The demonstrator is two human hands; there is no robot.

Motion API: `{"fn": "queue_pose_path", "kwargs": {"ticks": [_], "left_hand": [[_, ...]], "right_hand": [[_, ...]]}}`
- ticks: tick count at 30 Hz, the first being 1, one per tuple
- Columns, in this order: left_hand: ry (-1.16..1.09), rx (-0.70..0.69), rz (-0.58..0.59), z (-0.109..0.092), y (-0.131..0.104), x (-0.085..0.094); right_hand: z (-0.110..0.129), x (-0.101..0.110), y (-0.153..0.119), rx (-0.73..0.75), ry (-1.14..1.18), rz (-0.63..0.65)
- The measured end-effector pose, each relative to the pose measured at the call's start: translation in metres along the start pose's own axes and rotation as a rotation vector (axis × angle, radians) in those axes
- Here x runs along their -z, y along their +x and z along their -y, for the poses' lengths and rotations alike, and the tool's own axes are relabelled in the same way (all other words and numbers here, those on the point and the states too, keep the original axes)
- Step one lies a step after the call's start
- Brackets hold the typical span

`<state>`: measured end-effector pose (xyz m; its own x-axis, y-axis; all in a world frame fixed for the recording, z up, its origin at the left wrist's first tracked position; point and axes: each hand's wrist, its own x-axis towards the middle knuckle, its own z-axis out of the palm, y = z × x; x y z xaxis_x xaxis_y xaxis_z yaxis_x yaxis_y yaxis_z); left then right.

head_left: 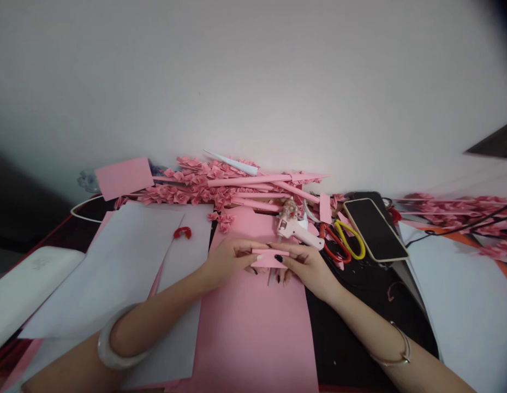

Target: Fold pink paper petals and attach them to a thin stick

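Observation:
A small pink paper piece (269, 258) is stretched level between both hands, above a large pink sheet (257, 333). My left hand (232, 261) pinches its left end between thumb and fingers. At the right end, my right hand (304, 266) grips it, dark-nailed thumb on top. Something thin and greyish shows below the paper near the right fingers; I cannot make out what it is. Just beyond the hands lies a pale pink glue gun (300, 232). Red-handled scissors (334, 244) and a yellow handle loop (351, 240) are to its right.
Pink paper flowers and rolled stems (188, 188) line the wall. White sheets (126, 262) and a white device (36, 289) lie left. A phone (375, 229), black cables, more flowers (461, 210) and white paper (474, 311) are at right.

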<state>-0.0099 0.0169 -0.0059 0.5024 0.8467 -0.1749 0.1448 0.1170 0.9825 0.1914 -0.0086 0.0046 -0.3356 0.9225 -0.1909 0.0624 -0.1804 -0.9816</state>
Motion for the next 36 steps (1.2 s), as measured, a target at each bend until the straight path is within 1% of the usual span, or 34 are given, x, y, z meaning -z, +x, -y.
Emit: {"fn": "queue_pose_path", "kwargs": {"ticks": [5, 16, 25, 36], "left_hand": [[0.004, 0.019, -0.008, -0.0026, 0.0006, -0.0007], [0.018, -0.003, 0.011, -0.0015, 0.0002, 0.0], [-0.036, 0.012, 0.033, -0.0011, 0.0, -0.0003], [-0.021, 0.008, 0.02, -0.0003, -0.0007, 0.0007]], "right_hand": [[-0.0017, 0.0006, 0.0011, 0.002, 0.012, 0.008], [0.0012, 0.0007, 0.0, -0.004, 0.013, 0.013], [-0.0005, 0.0011, 0.0015, 0.0, 0.024, 0.013], [0.0001, 0.0008, 0.0007, -0.013, 0.005, 0.016]]}}
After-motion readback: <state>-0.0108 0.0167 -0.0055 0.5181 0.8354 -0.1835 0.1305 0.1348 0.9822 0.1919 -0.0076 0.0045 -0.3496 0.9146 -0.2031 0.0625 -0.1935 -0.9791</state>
